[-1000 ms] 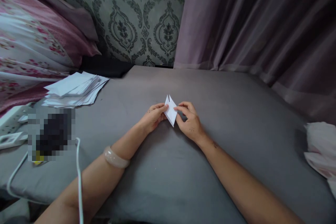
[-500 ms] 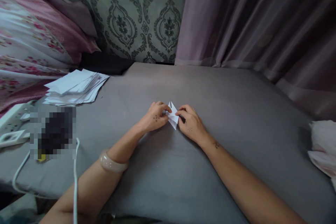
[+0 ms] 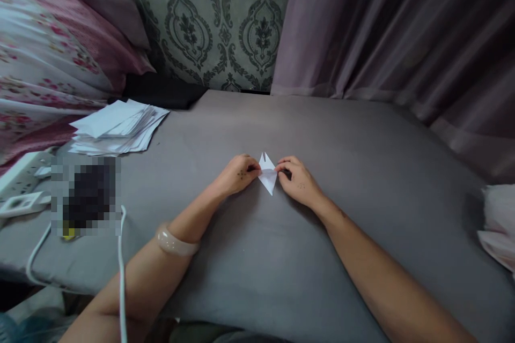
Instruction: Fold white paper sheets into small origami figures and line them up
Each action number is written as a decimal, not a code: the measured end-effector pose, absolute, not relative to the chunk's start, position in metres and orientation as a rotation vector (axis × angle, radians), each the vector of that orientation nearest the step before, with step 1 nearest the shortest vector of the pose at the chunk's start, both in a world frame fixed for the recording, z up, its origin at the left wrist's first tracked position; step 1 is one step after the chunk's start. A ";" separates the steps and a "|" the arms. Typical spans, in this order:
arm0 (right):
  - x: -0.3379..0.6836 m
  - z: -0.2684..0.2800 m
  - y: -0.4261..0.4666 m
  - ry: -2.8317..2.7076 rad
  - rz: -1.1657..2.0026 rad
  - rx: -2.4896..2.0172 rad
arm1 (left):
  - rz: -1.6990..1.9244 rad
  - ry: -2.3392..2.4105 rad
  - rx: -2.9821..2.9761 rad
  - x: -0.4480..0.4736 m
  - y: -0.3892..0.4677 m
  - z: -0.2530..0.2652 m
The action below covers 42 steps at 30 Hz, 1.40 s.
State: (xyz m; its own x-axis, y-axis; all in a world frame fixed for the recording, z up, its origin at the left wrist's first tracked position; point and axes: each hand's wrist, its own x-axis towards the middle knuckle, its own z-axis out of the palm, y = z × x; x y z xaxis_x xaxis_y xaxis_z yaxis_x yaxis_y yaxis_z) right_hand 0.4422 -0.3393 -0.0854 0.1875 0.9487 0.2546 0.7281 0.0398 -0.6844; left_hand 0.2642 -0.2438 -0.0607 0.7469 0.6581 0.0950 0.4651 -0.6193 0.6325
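Note:
Between my two hands is a small piece of folded white paper point(image 3: 269, 178), diamond-shaped, with two narrow points at its far end and one point toward me. My left hand point(image 3: 241, 172) pinches its left corner between thumb and fingers. The right corner is pinched by my right hand point(image 3: 298, 179), with thumb and forefinger closed on it. A crease runs across the paper's middle. A pale bangle point(image 3: 177, 241) circles my left forearm.
A stack of white paper sheets point(image 3: 118, 126) lies at the left on the grey-covered surface point(image 3: 341, 139). A power strip point(image 3: 26, 174), a white cable point(image 3: 122, 273) and a blurred-out dark object point(image 3: 90, 193) are nearer. Whitish fabric point(image 3: 501, 220) sits at the right edge.
My hands have moved apart to opposite corners of the folded paper, which now lies more open and flatter between them. The view has shifted slightly.

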 end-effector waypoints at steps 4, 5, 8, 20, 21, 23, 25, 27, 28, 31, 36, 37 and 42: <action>0.452 -0.079 -0.332 -1.515 0.608 -1.741 | 0.371 0.867 2.310 0.267 -0.243 -0.059; 0.453 -0.078 -0.331 -1.507 0.637 -1.735 | 0.360 0.867 2.296 0.267 -0.243 -0.058; 0.452 -0.075 -0.329 -1.499 0.655 -1.726 | 0.362 0.864 2.263 0.268 -0.243 -0.058; 0.445 -0.083 -0.322 -1.445 0.485 -1.828 | 0.349 0.959 2.169 0.268 -0.243 -0.054; 0.446 -0.083 -0.322 -1.441 0.490 -1.829 | 0.352 0.974 2.153 0.268 -0.244 -0.053; 0.447 -0.084 -0.320 -1.442 0.489 -1.830 | 0.358 1.004 2.128 0.267 -0.245 -0.053; 0.447 -0.085 -0.320 -1.444 0.475 -1.837 | 0.361 1.024 2.105 0.267 -0.245 -0.053; 0.446 -0.086 -0.319 -1.442 0.457 -1.853 | 0.363 1.026 2.085 0.266 -0.245 -0.054; 0.446 -0.086 -0.319 -1.438 0.450 -1.859 | 0.367 1.024 2.075 0.266 -0.244 -0.055; 0.446 -0.084 -0.319 -1.431 0.461 -1.867 | 0.378 1.026 2.047 0.266 -0.243 -0.057; 0.452 -0.074 -0.321 -1.386 0.630 -1.805 | 0.388 1.048 2.009 0.265 -0.243 -0.060; 0.452 -0.073 -0.321 -1.347 0.663 -1.796 | 0.389 1.055 2.005 0.265 -0.243 -0.061; 0.454 -0.072 -0.324 -1.289 0.745 -1.767 | 0.396 1.085 1.974 0.266 -0.244 -0.061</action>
State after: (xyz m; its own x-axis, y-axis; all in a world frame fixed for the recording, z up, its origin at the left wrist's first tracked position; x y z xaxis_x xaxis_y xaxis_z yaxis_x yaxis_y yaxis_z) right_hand 0.4538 -0.3237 -0.0722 0.3051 0.9523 -0.0008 0.4757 -0.1531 -0.8662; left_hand 0.2659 -0.2440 -0.0606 0.5777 0.8087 -0.1104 0.5477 -0.2839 0.7870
